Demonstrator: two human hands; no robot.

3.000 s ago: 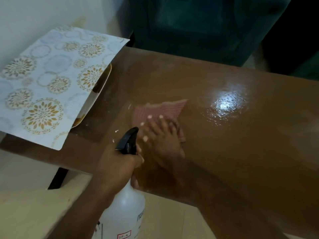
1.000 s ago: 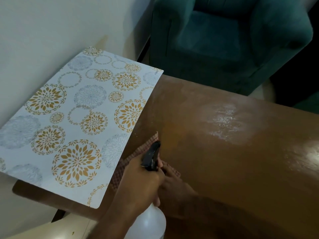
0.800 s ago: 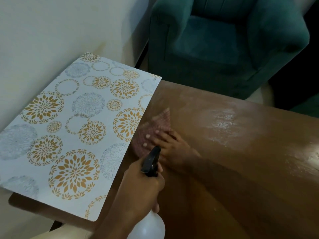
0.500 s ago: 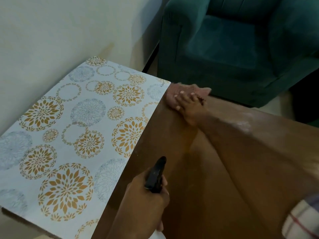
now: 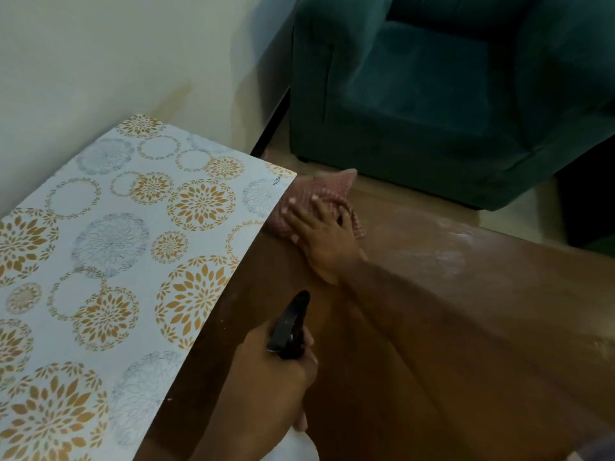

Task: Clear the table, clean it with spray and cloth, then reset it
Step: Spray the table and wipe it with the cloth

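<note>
Swept outward from the middle of the tabletop, where it lay three seconds ago, the cloth now sits at the far edge at about 12 o'clock, touching the far corner of the placemat. Over the last half second it has slid slightly back along that mat's edge. The left hand has stayed at 6 o'clock throughout.

A teal armchair stands beyond the tabletop at 1 o'clock. The tabletop is glossy brown wood with a pale film of spray at 2 o'clock. It probably turns slick when wet, so the wiping pressure should go straight down. The patterned placemat covers the 9 o'clock side. It looks thin and springy, easy to nudge, and best lifted by an edge.

The pink checked cloth is soft, limp and light and likely damp, and one end of it hangs past the far edge. It handles best bunched under a flat palm, not pinched. The spray bottle looks like light plastic, and its weight depends on the fill, which I cannot see. Its neck under the black trigger is the natural hold.

The right hand lies spread, fingers straight, pressing the cloth down. The left hand's fingers are wrapped round the bottle's neck.
</note>
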